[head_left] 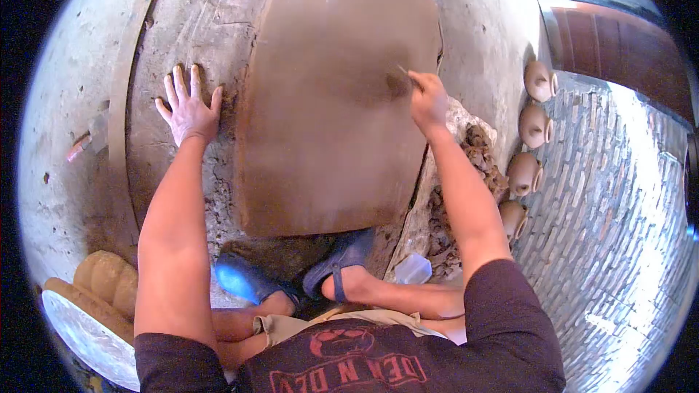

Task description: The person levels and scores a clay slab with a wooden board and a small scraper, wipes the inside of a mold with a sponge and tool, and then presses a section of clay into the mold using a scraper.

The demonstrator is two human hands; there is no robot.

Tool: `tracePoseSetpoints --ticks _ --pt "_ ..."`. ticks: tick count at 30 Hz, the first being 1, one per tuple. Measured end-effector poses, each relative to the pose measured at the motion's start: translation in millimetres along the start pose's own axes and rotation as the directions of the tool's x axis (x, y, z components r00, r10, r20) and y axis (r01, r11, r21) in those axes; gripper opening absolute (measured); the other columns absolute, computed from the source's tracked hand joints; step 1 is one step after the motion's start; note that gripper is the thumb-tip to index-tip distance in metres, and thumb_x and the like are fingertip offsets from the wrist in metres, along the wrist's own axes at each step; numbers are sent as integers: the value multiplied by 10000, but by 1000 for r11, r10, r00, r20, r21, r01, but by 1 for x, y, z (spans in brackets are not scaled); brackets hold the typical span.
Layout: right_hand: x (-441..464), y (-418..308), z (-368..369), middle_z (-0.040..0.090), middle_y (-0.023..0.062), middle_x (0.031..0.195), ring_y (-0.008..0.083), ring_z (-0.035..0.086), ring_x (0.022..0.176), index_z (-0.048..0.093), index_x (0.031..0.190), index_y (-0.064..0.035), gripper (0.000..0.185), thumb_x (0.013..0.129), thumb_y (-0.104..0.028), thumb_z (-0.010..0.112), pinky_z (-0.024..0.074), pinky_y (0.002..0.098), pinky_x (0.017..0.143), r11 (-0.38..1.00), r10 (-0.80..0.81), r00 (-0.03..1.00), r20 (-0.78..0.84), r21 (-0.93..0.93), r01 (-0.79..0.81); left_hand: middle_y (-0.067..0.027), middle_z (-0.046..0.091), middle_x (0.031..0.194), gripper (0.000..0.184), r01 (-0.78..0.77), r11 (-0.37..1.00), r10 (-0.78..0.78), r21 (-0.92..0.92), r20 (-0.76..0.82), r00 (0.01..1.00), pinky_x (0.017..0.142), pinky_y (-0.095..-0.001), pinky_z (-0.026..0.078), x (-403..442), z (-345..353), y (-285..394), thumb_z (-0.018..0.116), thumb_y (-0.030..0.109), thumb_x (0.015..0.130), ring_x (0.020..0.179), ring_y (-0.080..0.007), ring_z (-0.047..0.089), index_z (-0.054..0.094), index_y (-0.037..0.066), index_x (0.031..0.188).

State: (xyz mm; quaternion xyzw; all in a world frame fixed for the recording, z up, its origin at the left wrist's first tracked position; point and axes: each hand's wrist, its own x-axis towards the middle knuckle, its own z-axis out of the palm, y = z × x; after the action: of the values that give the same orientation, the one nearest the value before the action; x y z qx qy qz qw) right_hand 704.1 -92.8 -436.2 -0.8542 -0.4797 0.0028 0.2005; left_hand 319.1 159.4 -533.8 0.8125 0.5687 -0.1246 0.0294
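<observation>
1. One grey floor (183, 0) carries nearly everything
2. Brick paving (604, 247), sunlit in patches, beyond the floor's right side
3. Brown slab (328, 153), flat on the floor, near edge by the feet; darker smooth patch toward its right edge
4. Four rounded pots (540, 81) in a row between slab and paving
5. Heap of brown lumps (477, 160), outside the slab's right edge, toward its near right corner
6. Two dark shoes (349, 255), worn, at the near edge
7. Left hand (191, 113): open, fingers spread wide, palm down on the floor outside the slab's left edge; holds nothing
8. Right hand (428, 98): fingers closed on a thin tool, at the slab's right edge
9. Clear container (413, 269), near the slab's near right corner
10. Thin tool (403, 70), tip over the slab; contact, cannot tell
</observation>
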Motion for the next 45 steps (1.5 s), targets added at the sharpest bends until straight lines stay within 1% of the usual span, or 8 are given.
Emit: tracePoseSetpoints --ticks 13,19,22,26,29,36,41,45 --pt "-253 -62 -70 728 148 991 330 690 978 801 1044 -109 310 832 46 636 547 391 899 968 232 873 428 -12 -251 -73 105 1739 774 -15 996 18 -93 34 999 1238 -651 59 -2 -9 -4 432 648 1005 1604 -298 53 236 272 1652" --pt "-239 -34 -49 688 242 860 450 665 849 735 965 1 224 850 -170 647 544 490 799 688 701 704 112 -366 -627 -91 128 1732 767 -42 986 34 -159 -56 998 1234 -658 58 0 3 -10 441 644 1000 1600 -312 67 281 247 1637" --pt "-217 -123 -3 722 242 999 431 694 937 739 1003 10 231 864 -154 653 548 490 860 742 634 737 235 -455 -493 -93 132 1729 778 -53 986 42 -158 -70 997 1237 -658 55 -1 4 -11 429 655 999 1599 -310 59 261 246 1639" --pt "-224 -273 67 577 153 754 345 578 698 585 800 -60 48 834 -93 579 502 491 641 980 66 938 339 -198 2 -90 134 1731 769 -54 982 40 -183 -77 996 1233 -665 56 -2 3 -10 435 644 1001 1600 -313 61 279 241 1637" --pt "-231 -324 78 607 161 792 358 629 760 677 970 -75 136 855 -118 619 546 475 674 936 -241 870 430 339 92 -98 134 1730 766 -54 977 42 -208 -62 997 1232 -666 50 -2 1 -12 445 629 1002 1602 -312 55 284 234 1638" --pt "-260 -150 -22 658 201 917 421 648 879 697 988 -45 141 915 -132 614 552 527 784 849 509 820 261 -306 -430 -99 127 1731 769 -37 976 34 -215 -19 999 1236 -661 49 -1 -6 -15 461 617 1003 1602 -312 48 283 219 1636" --pt "-261 -254 19 642 234 871 423 636 839 659 902 -14 99 895 -111 640 526 508 751 936 94 880 465 259 -236 -98 129 1731 766 -43 969 44 -242 -1 999 1240 -651 58 -3 -13 -13 472 607 1003 1602 -312 50 285 219 1636" --pt "-136 -190 41 651 189 846 335 650 729 582 918 -19 129 962 -140 592 538 443 672 914 295 939 177 233 -332 -105 134 1731 781 -48 978 43 -204 -25 999 1238 -652 66 -2 -7 -11 471 623 991 1601 -315 64 284 229 1639"
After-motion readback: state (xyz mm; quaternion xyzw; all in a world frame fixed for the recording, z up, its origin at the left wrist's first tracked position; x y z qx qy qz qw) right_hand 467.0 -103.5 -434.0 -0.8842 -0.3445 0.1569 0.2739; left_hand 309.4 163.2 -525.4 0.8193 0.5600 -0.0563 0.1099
